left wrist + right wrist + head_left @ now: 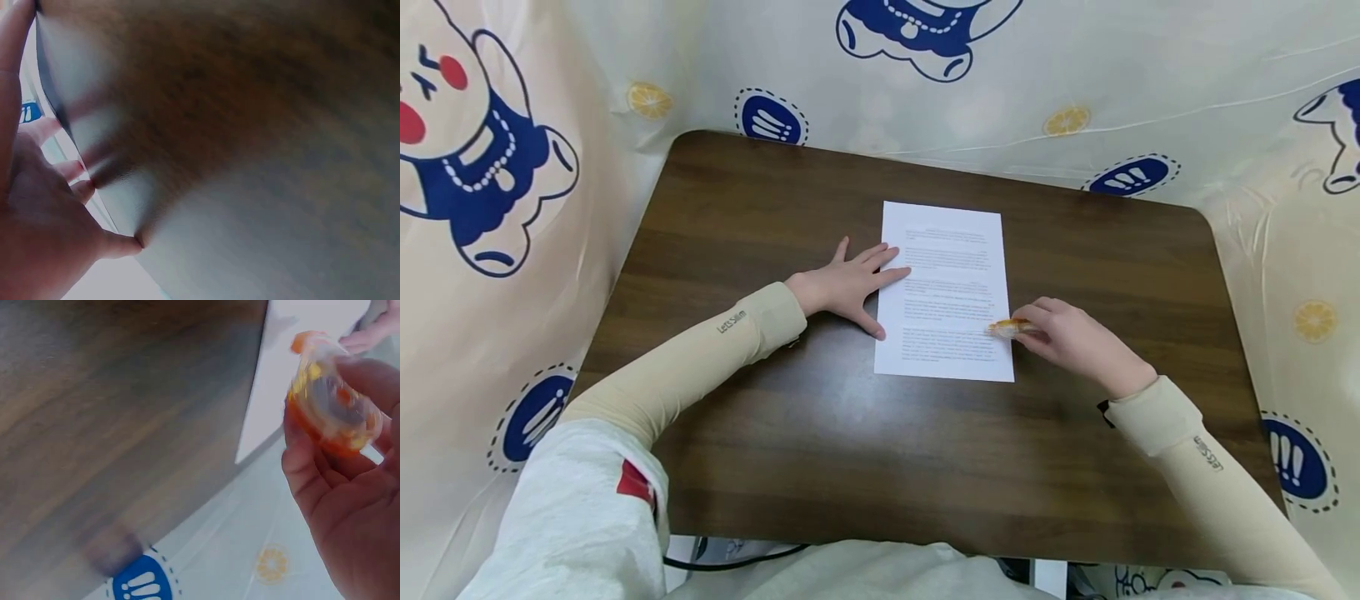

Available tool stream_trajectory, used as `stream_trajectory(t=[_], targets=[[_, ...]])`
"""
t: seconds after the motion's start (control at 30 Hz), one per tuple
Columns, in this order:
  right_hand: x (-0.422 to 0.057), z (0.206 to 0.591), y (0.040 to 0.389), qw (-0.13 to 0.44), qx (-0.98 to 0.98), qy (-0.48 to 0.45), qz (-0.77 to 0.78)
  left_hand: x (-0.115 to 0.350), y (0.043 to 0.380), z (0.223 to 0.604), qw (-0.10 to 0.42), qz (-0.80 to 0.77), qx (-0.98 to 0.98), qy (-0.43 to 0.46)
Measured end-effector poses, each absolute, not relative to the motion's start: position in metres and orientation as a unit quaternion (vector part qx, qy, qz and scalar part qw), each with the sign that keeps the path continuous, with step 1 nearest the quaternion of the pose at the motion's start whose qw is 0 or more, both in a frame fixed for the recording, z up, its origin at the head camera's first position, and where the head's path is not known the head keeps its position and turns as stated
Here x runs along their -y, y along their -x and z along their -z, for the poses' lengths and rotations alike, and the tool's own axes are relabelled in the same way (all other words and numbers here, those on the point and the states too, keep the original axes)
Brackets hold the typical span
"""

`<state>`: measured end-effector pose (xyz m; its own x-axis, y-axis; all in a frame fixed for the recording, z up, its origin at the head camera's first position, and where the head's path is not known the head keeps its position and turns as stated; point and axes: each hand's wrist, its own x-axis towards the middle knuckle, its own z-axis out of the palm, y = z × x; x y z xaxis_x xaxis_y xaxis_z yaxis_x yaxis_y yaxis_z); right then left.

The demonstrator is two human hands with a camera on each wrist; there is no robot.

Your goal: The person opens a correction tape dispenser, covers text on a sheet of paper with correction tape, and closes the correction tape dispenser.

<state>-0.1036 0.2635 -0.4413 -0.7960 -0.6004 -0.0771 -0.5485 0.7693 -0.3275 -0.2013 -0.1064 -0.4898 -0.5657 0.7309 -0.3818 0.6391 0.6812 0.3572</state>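
Observation:
A white sheet of printed paper (946, 258) lies on the brown wooden table (775, 450). The left hand (850, 287) is spread flat, its fingers and thumb resting on the left edge of the sheet. In the left wrist view that hand (50, 219) shows its fingertips touching the surface. The right hand (1071, 342) pinches an orange and clear correction tape dispenser (1011, 327) between thumb and fingers. Its tip is over the lower right part of the text; whether it touches the paper cannot be told. The dispenser (331, 406) shows a translucent body in the right wrist view.
A pale curtain (700, 75) with blue cartoon prints and orange slices surrounds the table at the back and sides. A black cable (737, 564) runs below the front table edge. Both forearms wear beige sleeves.

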Motion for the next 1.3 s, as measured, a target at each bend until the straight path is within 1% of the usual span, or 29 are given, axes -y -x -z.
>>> stream_trajectory(t=[0.1,0.23,0.33,0.47,0.67,0.9,1.0,1.3], targets=[[-0.258,0.435,0.102,0.088,-0.934,0.309,0.159,0.107,0.201,0.489,0.255,-0.096,-0.881,-0.387],[-0.251,0.432,0.101,0.105,-0.932,0.308,0.160,0.107,0.199,0.488,0.249,-0.102,-0.881,-0.390],[-0.246,0.436,0.101,0.113,-0.929,0.308,0.171,0.104,0.195,0.488,0.244,-0.095,-0.879,-0.399],[-0.239,0.444,0.103,0.123,-0.919,0.318,0.200,0.101,0.186,0.486,0.252,-0.077,-0.874,-0.408],[-0.223,0.451,0.106,0.140,-0.908,0.324,0.224,0.100,0.181,0.485,0.248,-0.051,-0.881,-0.399],[-0.209,0.453,0.109,0.121,-0.907,0.335,0.226,0.102,0.184,0.486,0.248,-0.052,-0.882,-0.397],[-0.205,0.453,0.110,0.115,-0.911,0.324,0.228,0.102,0.186,0.486,0.250,-0.055,-0.882,-0.395],[-0.198,0.454,0.111,0.140,-0.912,0.311,0.229,0.104,0.186,0.489,0.254,-0.059,-0.881,-0.394]])
